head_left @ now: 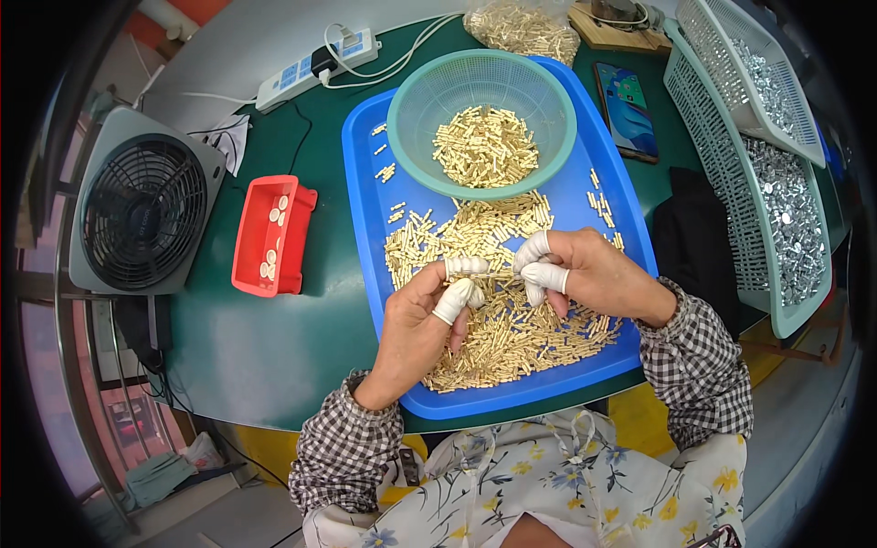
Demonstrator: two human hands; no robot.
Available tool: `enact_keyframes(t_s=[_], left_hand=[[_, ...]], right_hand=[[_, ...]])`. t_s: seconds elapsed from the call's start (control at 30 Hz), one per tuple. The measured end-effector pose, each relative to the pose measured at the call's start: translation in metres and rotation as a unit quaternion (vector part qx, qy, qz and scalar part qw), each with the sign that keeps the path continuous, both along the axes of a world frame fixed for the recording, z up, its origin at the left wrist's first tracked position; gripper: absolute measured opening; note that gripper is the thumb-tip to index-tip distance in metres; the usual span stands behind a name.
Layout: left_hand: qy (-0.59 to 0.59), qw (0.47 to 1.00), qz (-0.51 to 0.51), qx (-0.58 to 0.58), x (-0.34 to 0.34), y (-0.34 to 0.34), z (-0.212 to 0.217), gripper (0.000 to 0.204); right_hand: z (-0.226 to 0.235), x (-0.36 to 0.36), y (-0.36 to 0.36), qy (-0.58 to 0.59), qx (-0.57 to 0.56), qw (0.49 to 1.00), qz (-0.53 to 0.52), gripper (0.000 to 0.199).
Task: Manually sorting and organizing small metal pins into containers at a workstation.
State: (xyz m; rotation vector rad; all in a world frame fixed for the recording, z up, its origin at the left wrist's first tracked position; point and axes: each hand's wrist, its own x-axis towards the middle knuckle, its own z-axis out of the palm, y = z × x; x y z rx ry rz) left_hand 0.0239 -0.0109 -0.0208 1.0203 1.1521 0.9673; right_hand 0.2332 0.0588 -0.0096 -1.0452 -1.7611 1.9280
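My left hand (422, 318) and my right hand (598, 272) meet over a blue tray (367, 233), thumbs and fingertips in white finger cots. Both are closed in a pinch. A thin brass-coloured pin (494, 274) spans the gap between the fingertips, seemingly gripped at both ends; its ends are hidden. Under and around the hands lies a spread of small brass-coloured pins (521, 352). At the tray's far end stands a pale green round colander (402, 137), with a heap of the same brass pins (484, 146) inside.
Left of the tray is a red bin (297, 242) with several pale round discs; further left stands a fan (144, 210). A power strip (315, 68), a bag of pins (523, 27) and a phone (627, 110) lie behind. Baskets (731, 196) of silvery parts stand right.
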Motion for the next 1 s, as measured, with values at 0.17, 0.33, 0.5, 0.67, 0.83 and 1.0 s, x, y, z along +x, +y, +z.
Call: enact_keyframes(t_s=[0.17,0.33,0.5,0.67,0.83,1.0], left_hand=[[0.013,1.0,-0.009,0.007,0.001,0.002,-0.003,0.023],[0.022,1.0,-0.01,-0.012,-0.002,0.003,-0.006,0.021],[0.003,1.0,-0.029,-0.004,-0.004,0.002,-0.002,0.02],[-0.029,0.999,-0.012,-0.016,-0.009,0.0,0.008,0.019],[-0.004,0.998,-0.029,-0.053,-0.021,-0.008,0.025,0.019],[0.037,0.998,-0.048,-0.028,-0.034,-0.022,0.044,0.019]], right_hand=[[0.002,0.0,0.001,-0.053,0.065,0.996,0.021,0.013],[0.003,-0.003,-0.003,-0.046,0.073,0.995,0.049,0.02],[0.007,-0.009,-0.003,-0.035,0.074,0.995,0.057,0.025],[0.016,-0.012,-0.002,0.031,0.01,0.999,0.033,0.024],[0.042,-0.017,0.0,0.069,0.007,0.996,-0.048,0.02],[0.089,-0.031,0.033,0.006,0.151,0.978,-0.141,0.018]])
